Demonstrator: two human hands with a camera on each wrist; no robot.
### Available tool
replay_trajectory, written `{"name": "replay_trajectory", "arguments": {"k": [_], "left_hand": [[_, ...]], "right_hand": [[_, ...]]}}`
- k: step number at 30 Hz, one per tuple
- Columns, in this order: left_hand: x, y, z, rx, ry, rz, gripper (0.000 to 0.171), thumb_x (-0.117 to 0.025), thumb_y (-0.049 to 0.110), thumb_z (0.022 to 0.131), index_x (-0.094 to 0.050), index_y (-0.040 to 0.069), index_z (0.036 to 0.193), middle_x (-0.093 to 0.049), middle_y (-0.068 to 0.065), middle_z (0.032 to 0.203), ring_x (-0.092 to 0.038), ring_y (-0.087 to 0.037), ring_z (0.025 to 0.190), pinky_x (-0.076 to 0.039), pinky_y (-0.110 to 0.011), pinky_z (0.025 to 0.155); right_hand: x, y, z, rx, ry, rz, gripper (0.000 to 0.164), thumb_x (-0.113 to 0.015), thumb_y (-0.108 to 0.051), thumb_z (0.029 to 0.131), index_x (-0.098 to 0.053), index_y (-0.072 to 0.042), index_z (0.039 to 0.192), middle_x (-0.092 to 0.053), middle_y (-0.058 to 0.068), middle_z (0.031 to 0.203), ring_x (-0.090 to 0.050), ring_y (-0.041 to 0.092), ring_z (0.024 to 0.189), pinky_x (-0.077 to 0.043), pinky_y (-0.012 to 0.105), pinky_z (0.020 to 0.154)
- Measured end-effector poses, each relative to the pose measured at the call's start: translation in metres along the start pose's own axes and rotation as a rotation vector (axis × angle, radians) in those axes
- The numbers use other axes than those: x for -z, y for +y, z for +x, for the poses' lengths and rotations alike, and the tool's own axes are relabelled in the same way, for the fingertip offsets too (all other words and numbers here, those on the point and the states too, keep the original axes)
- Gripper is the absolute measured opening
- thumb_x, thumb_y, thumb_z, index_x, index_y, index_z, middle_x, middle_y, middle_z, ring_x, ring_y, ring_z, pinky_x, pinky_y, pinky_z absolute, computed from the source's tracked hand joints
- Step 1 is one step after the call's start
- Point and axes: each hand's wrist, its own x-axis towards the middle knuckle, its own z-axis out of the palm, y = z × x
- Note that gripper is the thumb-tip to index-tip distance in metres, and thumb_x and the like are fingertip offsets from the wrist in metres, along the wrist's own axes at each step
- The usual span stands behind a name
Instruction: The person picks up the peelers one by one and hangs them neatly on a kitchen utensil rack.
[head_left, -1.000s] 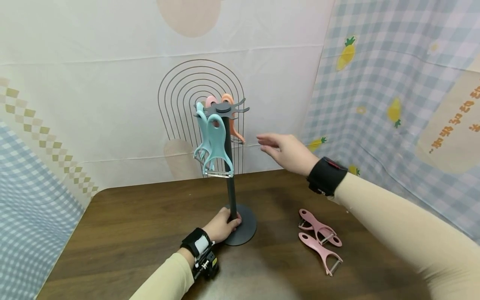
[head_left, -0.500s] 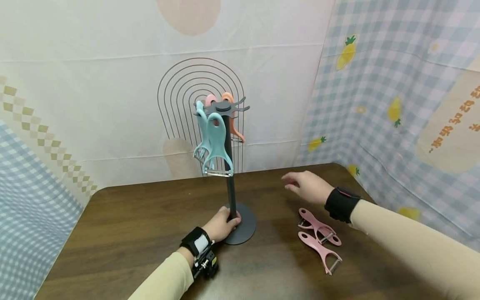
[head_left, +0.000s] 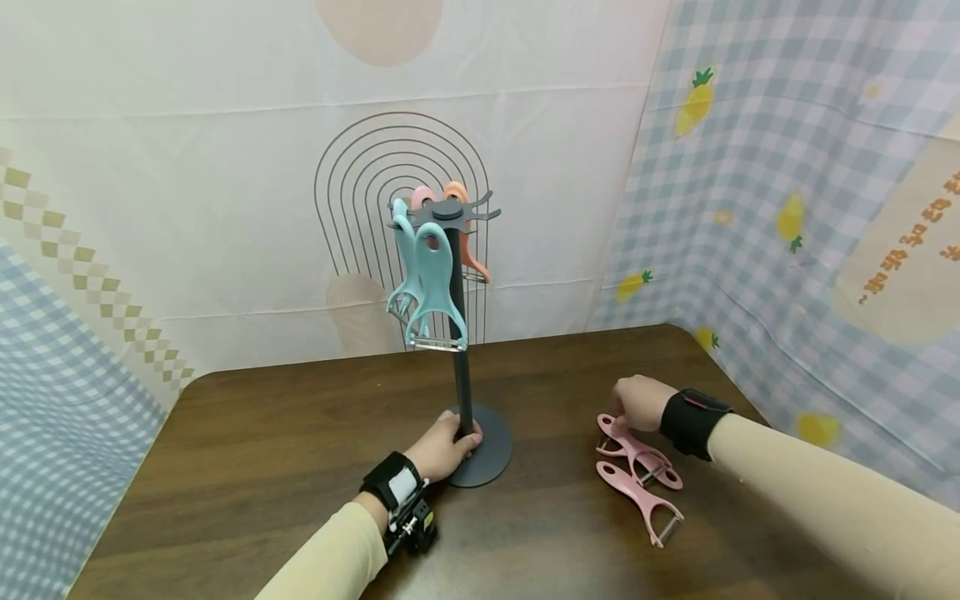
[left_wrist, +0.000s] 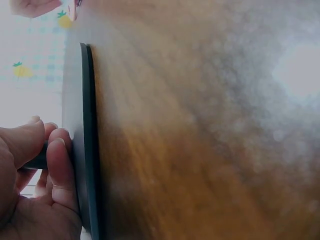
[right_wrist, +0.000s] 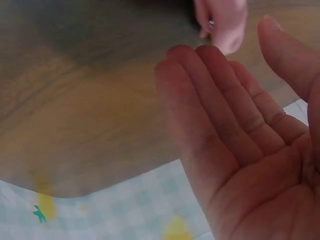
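My left hand (head_left: 437, 450) grips the pole of a dark grey hanging stand (head_left: 462, 383), low down by its round base (left_wrist: 89, 130). From the stand's hooks hang a near light-blue peeler (head_left: 435, 275), another light-blue peeler (head_left: 406, 258) beside it, an orange peeler (head_left: 474, 260) and a mostly hidden pink peeler (head_left: 422, 194). My right hand (head_left: 643, 402) is over two crossed pink peelers (head_left: 636, 448) on the table. In the right wrist view its fingers (right_wrist: 220, 100) are nearly straight, thumb apart, with a pink handle (right_wrist: 230, 25) beyond the fingertips. A third pink peeler (head_left: 639, 500) lies nearer me.
The brown wooden table (head_left: 300, 467) has rounded far corners. A white printed cloth (head_left: 225, 208) hangs behind it, and a blue checked cloth (head_left: 750, 208) hangs at the right. Two hooks (head_left: 487, 208) on the stand's right side bear no peeler.
My right hand has come down and to the right, from beside the hanging peelers to the crossed pink peelers. The left hand and the stand have stayed in place.
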Motion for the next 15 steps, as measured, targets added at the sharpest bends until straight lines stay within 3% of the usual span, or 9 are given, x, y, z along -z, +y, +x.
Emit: {"name": "replay_trajectory", "arguments": {"k": [11,15], "left_hand": [[0.0004,0.0019,0.0001,0.006,-0.003,0.003,0.015,-0.051,0.014,0.099,-0.062,0.005,0.095,-0.050,-0.011,0.090,-0.051,-0.016,0.072,-0.044,-0.034,0.067],[0.0008,0.0024,0.0003,0.008,0.000,0.004,0.015,-0.051,0.015,0.099,-0.062,0.005,0.095,-0.050,-0.011,0.089,-0.051,-0.016,0.072,-0.043,-0.034,0.067]], "right_hand": [[-0.0062,0.0075,-0.0043,-0.100,-0.144,0.056,0.021,-0.074,-0.026,0.081,-0.063,-0.007,0.078,-0.061,0.003,0.070,-0.051,0.015,0.060,-0.042,0.031,0.055],[-0.0045,0.0037,-0.0075,-0.110,-0.189,0.064,0.023,-0.071,-0.025,0.084,-0.061,-0.008,0.073,-0.051,-0.001,0.061,-0.043,0.012,0.053,-0.034,0.028,0.050]]}}
